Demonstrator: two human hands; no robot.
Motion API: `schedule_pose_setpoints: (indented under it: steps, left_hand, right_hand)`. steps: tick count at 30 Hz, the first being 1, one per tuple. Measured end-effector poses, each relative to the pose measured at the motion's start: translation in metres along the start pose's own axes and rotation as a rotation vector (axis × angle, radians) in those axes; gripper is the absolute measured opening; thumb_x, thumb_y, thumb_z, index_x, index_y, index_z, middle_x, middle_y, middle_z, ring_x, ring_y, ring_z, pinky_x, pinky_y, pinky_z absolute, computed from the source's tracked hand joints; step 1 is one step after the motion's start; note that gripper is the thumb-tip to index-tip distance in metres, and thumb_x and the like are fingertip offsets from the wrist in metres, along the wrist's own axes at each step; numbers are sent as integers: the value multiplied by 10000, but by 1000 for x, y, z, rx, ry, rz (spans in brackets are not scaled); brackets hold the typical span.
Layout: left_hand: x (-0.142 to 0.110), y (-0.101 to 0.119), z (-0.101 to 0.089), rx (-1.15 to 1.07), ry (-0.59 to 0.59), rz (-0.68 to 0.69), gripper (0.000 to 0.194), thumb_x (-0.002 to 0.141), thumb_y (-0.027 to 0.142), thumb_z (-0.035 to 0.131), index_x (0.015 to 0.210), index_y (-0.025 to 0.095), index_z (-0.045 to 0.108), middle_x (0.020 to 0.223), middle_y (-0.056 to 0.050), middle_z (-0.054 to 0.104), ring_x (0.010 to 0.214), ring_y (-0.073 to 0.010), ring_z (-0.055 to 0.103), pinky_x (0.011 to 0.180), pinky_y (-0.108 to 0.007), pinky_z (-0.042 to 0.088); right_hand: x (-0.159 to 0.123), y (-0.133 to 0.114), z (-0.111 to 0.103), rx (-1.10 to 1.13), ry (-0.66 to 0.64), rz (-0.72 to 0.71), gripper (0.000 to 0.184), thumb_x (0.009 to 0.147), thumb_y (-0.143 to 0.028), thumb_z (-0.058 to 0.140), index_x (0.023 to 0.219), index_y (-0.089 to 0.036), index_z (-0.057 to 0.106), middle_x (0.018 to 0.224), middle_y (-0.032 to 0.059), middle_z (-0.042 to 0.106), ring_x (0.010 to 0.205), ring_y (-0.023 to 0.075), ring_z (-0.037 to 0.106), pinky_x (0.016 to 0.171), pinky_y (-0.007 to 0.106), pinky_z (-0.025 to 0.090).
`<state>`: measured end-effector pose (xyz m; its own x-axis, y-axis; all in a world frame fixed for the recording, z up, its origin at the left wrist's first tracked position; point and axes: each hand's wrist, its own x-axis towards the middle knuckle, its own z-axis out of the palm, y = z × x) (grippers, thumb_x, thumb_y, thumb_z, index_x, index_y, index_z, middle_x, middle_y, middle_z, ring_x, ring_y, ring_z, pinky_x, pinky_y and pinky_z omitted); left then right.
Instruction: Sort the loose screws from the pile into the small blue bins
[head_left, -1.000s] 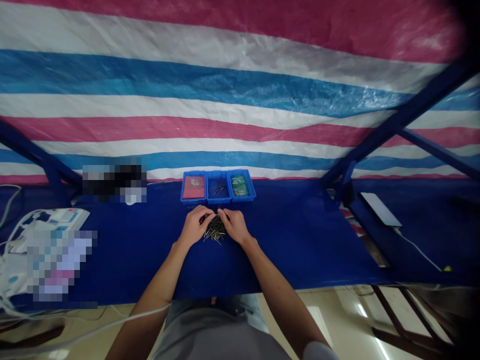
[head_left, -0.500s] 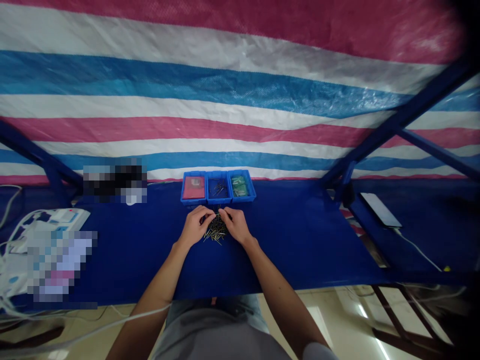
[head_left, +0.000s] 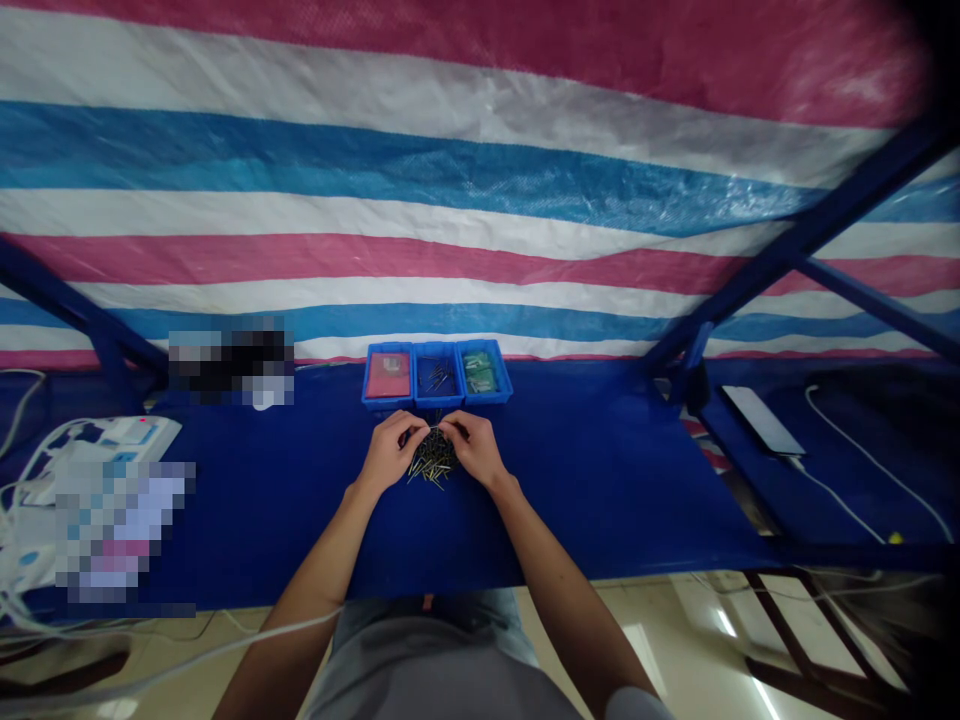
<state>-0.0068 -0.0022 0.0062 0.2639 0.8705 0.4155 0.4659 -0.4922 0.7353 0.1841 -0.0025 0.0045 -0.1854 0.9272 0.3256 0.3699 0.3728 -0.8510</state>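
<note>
Now we see left hand (head_left: 390, 452) and right hand (head_left: 474, 450) closer than before, pinched together just above loose metal pins (head_left: 432, 465), grip unclear; pins on blue table (head_left: 600, 480), just short of blue bins (head_left: 439, 375); white cable (head_left: 870, 460) newly beyond phone (head_left: 761, 420).

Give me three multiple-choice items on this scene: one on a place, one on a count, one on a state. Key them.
1. Where does the loose pile of thin metal pins lie?
A) in the middle bin
B) on the dark blue tabletop
C) on the floor

2. How many blue plastic bins stand in the row beyond it?
A) two
B) three
C) four

3. How are the left hand and right hand posed?
A) flat and far apart
B) both off the table
C) fingers bent, meeting above the pile

1 B: the pile sits on the tabletop between the hands.
2 B: three bins stand side by side.
3 C: both hands' fingers come together over the pile.
</note>
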Motion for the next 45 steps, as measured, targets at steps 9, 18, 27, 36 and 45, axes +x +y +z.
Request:
schedule_pose_setpoints:
  steps: [9, 18, 27, 36, 45]
  left_hand:
    - [1, 2, -1, -2, 18, -9, 246, 955, 373, 554, 841, 192, 675, 758, -36, 625, 653, -149, 521, 631, -275, 407]
    - [0, -2, -2, -65, 67, -89, 235, 945, 367, 564, 846, 182, 670, 797, -35, 657, 645, -141, 544, 644, -266, 423]
    - [1, -6, -5, -167, 124, -182, 341, 965, 459, 491, 823, 178, 623, 768, -27, 661, 689, -154, 576, 683, -263, 444]
    - [-1, -10, -8, -267, 217, -250, 406, 974, 464, 474, 715, 170, 582, 702, -23, 609, 638, -130, 537, 622, -242, 431]
    - [2, -20, -2, -311, 227, -278, 321, 898, 480, 602, 1026, 186, 618, 794, -33, 675, 724, -153, 626, 704, -254, 482]
  right_hand:
    - [0, 4, 0, 34, 23, -15, 153, 922, -270, 565, 876, -205, 695, 860, 35, 709, 737, 166, 633, 704, 272, 490]
    - [-3, -1, -4, 86, 151, -15, 154, 940, -282, 540, 920, -208, 673, 857, 41, 672, 636, 145, 594, 648, 282, 499]
    - [43, -18, -6, -182, 382, 50, 369, 994, -445, 464, 1075, -188, 715, 849, 91, 717, 701, 207, 635, 719, 328, 492]
    - [15, 1, -24, -233, 209, -104, 249, 989, -312, 495, 1016, -211, 721, 958, 82, 712, 847, 203, 664, 764, 295, 502]
    - [-4, 31, -17, -262, 0, -32, 162, 923, -220, 605, 1019, -213, 736, 973, 55, 670, 802, 159, 648, 743, 264, 495]
